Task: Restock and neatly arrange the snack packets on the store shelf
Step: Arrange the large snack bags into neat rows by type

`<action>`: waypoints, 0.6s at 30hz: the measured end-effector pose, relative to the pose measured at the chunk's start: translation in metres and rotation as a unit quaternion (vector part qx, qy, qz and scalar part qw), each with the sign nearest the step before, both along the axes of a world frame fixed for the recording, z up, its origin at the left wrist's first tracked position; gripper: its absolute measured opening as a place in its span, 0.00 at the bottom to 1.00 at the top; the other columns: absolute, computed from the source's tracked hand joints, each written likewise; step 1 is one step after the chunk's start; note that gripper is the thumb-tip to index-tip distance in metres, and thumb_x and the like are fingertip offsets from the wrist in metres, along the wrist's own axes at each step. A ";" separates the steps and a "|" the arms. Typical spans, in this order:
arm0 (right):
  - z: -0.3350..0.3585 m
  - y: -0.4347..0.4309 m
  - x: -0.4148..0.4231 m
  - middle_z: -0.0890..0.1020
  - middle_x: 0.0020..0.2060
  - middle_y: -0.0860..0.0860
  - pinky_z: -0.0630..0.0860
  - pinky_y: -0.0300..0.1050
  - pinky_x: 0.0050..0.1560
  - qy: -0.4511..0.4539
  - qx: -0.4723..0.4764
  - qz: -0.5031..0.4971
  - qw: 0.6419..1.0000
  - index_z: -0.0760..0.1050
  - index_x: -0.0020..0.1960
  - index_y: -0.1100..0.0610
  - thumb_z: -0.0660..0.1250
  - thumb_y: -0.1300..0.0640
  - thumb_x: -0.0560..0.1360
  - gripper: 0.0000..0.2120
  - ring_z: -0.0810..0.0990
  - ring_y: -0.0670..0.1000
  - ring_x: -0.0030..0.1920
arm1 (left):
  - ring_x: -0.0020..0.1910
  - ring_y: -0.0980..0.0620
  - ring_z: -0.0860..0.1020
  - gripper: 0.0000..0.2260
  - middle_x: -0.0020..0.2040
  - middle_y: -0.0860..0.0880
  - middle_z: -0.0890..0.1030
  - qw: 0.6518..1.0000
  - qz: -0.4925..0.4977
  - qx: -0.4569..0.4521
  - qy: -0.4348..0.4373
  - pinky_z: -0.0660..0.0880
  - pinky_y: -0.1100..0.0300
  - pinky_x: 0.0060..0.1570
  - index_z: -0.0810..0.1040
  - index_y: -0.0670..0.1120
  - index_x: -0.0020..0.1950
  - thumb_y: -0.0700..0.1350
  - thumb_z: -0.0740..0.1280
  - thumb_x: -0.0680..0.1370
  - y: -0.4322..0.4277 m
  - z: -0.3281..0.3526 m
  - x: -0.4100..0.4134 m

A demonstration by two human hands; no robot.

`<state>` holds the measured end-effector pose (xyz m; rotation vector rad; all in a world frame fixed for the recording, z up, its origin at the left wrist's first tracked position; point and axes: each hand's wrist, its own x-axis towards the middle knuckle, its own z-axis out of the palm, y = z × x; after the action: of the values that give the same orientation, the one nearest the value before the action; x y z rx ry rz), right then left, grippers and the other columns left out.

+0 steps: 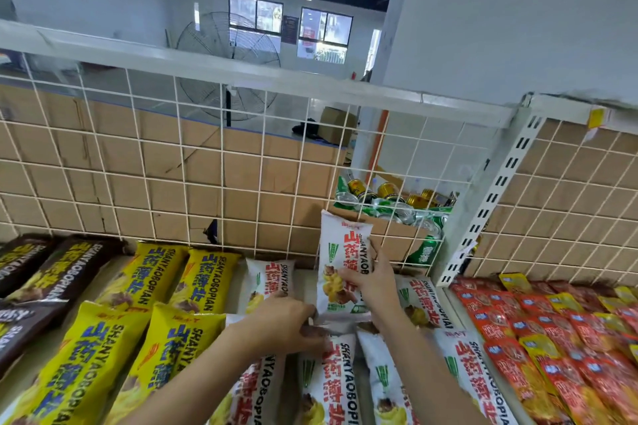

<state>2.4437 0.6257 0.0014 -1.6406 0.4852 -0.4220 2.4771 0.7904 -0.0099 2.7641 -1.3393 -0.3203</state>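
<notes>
Currently, nearest me, yellow packets (86, 366) lie flat in tidy columns at the left. White packets (331, 383) fill the middle and red sachets (538, 355) the right. Just beyond them, my left hand (286, 324) has its fingers curled at the near seam of a raised packet (341, 252) and seems to pinch it. My right hand (371, 283) grips that same packet across its printed face.

The raised packet's long axis runs near to far. It is tilted up off the shelf (305, 286), with its far seam pointing toward the wire grid (172, 166) at the back. It sits over a gap in the far row, with white packets lying on either side.

I judge the restocking well along: most columns look full and straight. This packet is not yet laid flat in its gap. Drink cans (390, 203) show behind the grid.
</notes>
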 end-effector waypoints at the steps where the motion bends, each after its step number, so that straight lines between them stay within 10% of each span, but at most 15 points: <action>1: -0.001 0.000 0.000 0.75 0.61 0.55 0.76 0.48 0.56 -0.006 0.003 -0.010 1.000 0.60 0.72 0.56 0.73 0.68 0.66 0.38 0.77 0.53 0.57 | 0.51 0.48 0.75 0.23 0.50 0.48 0.80 1.000 0.000 0.000 0.003 0.62 0.55 0.59 0.75 0.47 0.53 0.65 0.60 0.75 -0.001 -0.001 0.000; 8: -0.014 -0.004 0.008 0.82 0.51 0.53 0.78 0.56 0.55 0.013 -0.052 -0.091 0.994 0.73 0.57 0.58 0.76 0.59 0.66 0.22 0.81 0.54 0.51 | 0.45 0.55 0.74 0.18 0.49 0.52 0.80 0.988 0.018 -0.124 0.089 0.67 0.64 0.42 0.78 0.49 0.55 0.60 0.67 0.73 0.003 -0.005 -0.001; 18: -0.024 0.014 0.016 0.81 0.51 0.53 0.78 0.51 0.55 0.061 -0.005 -0.037 0.997 0.71 0.54 0.57 0.75 0.58 0.68 0.19 0.80 0.53 0.51 | 0.48 0.60 0.77 0.07 0.51 0.56 0.80 0.960 0.038 -0.255 0.106 0.70 0.73 0.45 0.79 0.52 0.52 0.50 0.67 0.76 0.012 -0.011 -0.004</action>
<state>2.4601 0.6399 -0.0223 -1.6682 0.6380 -0.3815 2.4730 0.8023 -0.0209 2.2717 -1.0762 -0.2202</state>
